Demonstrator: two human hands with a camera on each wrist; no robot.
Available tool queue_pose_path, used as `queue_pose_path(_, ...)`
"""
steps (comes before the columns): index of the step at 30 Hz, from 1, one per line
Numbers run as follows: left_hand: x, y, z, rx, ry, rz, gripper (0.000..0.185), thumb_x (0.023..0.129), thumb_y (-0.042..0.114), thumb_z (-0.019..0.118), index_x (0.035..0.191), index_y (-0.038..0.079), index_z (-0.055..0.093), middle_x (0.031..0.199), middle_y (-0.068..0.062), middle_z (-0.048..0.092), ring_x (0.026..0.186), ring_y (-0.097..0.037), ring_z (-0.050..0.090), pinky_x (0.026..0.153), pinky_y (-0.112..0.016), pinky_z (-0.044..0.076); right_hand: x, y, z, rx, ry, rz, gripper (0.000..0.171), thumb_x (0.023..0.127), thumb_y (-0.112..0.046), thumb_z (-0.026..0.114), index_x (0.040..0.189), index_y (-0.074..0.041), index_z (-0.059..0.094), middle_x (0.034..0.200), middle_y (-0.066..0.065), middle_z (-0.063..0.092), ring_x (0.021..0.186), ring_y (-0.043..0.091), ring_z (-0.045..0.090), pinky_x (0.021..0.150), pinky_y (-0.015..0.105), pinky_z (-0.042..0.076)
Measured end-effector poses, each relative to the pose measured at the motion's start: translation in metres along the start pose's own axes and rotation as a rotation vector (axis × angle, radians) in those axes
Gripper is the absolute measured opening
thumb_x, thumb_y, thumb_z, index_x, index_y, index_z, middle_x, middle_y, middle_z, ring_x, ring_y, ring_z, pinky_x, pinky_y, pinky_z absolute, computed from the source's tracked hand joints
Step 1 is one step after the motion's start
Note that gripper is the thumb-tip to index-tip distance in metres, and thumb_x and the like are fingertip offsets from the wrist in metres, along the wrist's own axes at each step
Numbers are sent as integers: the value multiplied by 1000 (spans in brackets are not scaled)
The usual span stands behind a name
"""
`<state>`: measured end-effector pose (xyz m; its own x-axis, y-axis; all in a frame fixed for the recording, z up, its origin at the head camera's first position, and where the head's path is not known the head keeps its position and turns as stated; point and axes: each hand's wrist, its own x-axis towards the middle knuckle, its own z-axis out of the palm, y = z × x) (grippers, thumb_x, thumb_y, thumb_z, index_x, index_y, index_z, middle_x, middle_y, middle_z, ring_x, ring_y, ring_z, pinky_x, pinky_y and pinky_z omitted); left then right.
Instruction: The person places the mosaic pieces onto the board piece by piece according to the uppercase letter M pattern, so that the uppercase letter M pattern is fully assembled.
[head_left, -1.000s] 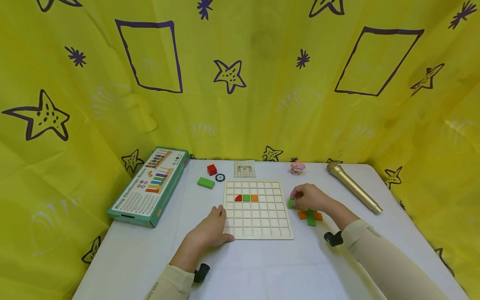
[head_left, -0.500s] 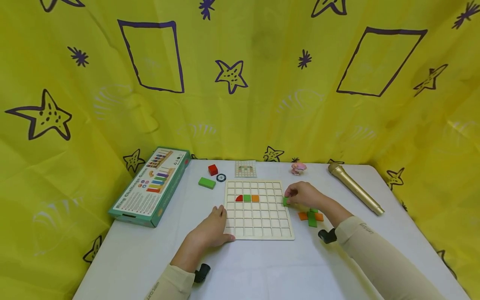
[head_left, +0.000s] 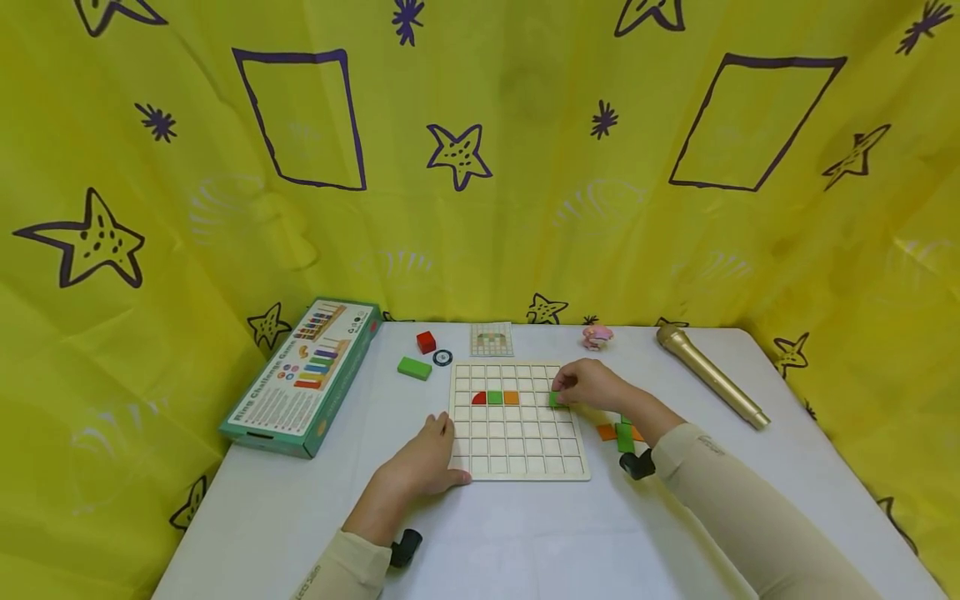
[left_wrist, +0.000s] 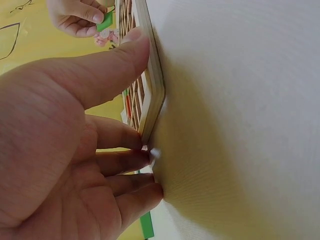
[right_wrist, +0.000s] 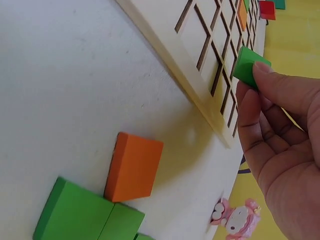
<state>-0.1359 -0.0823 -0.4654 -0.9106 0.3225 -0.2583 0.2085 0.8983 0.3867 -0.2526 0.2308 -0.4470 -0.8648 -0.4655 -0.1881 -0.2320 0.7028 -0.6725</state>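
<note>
Right hand (head_left: 592,385) pinching green block (right_wrist: 248,67) over grid board (head_left: 517,454), left hand (head_left: 423,458) bracing corner

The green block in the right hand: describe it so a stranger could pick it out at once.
Start at the white grid board in the middle of the table. At its right edge, level with the row of three coloured pieces, the right hand pinches a small green block over the board. The other loose green blocks lie flat on the table; only this one is between fingertips.

Three tiles (head_left: 495,397) in one grid board (head_left: 517,467), one microphone (head_left: 708,377).
</note>
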Motion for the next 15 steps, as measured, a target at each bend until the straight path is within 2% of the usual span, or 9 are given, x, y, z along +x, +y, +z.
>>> queue_pose_path(15,2,0,2,6,1,-5,96,84,40,81,150,-12,34,159,-25,30,149,-40,24,114,-46,35,18,-10,5,-24,-4,-16,6,90,-8,75,95,-6,73,85,-1,66,83,18,54,75,32,48)
